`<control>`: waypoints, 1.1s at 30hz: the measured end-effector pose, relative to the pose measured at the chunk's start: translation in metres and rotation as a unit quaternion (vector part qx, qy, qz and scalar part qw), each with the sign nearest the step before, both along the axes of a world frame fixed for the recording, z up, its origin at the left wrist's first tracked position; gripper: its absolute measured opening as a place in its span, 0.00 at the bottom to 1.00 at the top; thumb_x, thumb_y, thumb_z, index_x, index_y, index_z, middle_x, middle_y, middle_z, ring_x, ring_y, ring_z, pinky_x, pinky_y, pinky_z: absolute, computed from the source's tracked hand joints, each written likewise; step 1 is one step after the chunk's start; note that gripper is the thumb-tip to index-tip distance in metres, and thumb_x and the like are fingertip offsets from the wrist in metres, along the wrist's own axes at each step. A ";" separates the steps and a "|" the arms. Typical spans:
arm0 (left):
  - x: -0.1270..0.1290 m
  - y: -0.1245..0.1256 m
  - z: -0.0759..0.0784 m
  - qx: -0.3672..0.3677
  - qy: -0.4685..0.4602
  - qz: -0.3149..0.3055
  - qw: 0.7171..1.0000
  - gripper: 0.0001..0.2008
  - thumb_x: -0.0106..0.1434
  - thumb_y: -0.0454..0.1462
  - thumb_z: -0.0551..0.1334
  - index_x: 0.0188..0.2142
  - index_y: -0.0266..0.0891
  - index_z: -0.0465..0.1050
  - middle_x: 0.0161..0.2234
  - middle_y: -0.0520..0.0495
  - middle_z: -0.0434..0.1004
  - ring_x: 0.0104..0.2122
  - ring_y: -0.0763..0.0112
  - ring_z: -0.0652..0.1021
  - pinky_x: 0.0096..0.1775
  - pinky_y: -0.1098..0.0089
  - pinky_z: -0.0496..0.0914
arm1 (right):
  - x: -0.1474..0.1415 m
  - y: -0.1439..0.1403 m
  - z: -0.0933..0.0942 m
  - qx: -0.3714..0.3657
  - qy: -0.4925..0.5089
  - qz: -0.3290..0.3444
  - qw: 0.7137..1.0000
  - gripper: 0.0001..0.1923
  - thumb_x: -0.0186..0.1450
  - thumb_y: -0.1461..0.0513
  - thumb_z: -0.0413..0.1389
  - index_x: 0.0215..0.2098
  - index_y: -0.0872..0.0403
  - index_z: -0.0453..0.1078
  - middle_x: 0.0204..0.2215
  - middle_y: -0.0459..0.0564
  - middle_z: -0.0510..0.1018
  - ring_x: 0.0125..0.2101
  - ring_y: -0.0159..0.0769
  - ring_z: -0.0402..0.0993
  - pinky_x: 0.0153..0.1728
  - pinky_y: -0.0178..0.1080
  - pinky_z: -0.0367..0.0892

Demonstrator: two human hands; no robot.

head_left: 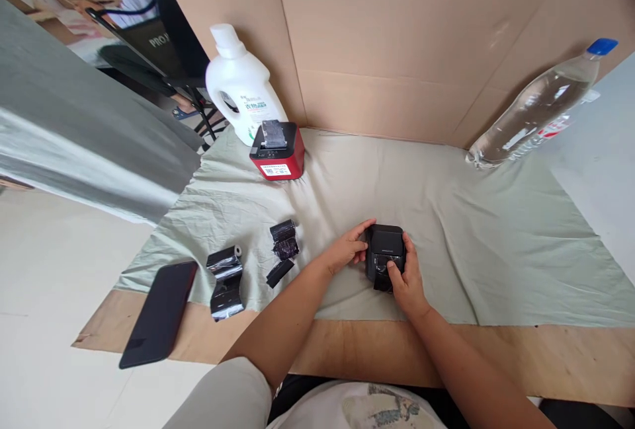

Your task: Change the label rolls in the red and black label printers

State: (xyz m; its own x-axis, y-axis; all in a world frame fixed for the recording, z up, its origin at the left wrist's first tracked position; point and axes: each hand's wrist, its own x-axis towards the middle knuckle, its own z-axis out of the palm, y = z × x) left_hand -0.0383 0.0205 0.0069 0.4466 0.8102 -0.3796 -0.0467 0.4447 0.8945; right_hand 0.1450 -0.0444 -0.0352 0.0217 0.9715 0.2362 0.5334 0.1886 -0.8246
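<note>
A small black portable printer lies on the green cloth in front of me, between my two hands. Out of its near side comes a short strip of glossy black paper. My right hand grips the right side, its thumb pressing on the front where the strip emerges. Along the left edge, my left hand has its index finger stretched to the far corner and the other fingers curled against the side. To the left are a glossy black roll, partly unrolled, and a smaller black roll with a loose black piece beside it.
Farther back stand a red and black printer with a paper strip on top and a white detergent bottle. A smartphone overhangs the front left table edge. A large water bottle leans at the back right. Someone sits beyond the cardboard wall.
</note>
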 end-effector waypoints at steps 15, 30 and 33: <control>0.001 0.007 -0.001 -0.045 -0.018 0.030 0.998 0.37 0.53 0.25 0.58 0.63 0.42 0.61 0.40 0.46 0.76 0.19 0.85 0.69 0.19 0.81 0.60 | -0.001 0.000 0.002 0.003 -0.013 0.005 1.000 0.34 0.68 0.56 0.45 0.69 0.51 0.38 0.67 0.57 0.52 0.67 0.47 0.48 0.64 0.60 0.50; 0.003 0.002 0.002 -0.026 -0.019 0.052 0.998 0.40 0.54 0.26 0.60 0.65 0.50 0.54 0.68 0.38 0.51 0.18 0.90 0.68 0.16 0.82 0.59 | -0.006 -0.005 0.008 0.001 0.072 -0.040 0.997 0.33 0.64 0.55 0.52 0.64 0.53 0.48 0.62 0.60 0.58 0.62 0.47 0.57 0.62 0.58 0.56; 0.002 0.003 0.001 -0.033 -0.028 0.053 0.998 0.38 0.53 0.26 0.60 0.63 0.48 0.59 0.67 0.38 0.52 0.19 0.90 0.67 0.15 0.82 0.58 | -0.006 -0.005 0.009 -0.005 0.079 -0.040 0.996 0.33 0.64 0.55 0.52 0.64 0.53 0.48 0.61 0.60 0.59 0.62 0.47 0.58 0.61 0.57 0.56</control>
State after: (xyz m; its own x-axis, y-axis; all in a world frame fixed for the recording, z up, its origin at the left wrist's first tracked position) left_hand -0.0364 0.0236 0.0081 0.3828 0.8279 -0.4100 -0.1459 0.4924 0.8581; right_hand 0.1391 -0.0490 -0.0266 0.1346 0.9675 0.2140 0.4099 0.1423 -0.9009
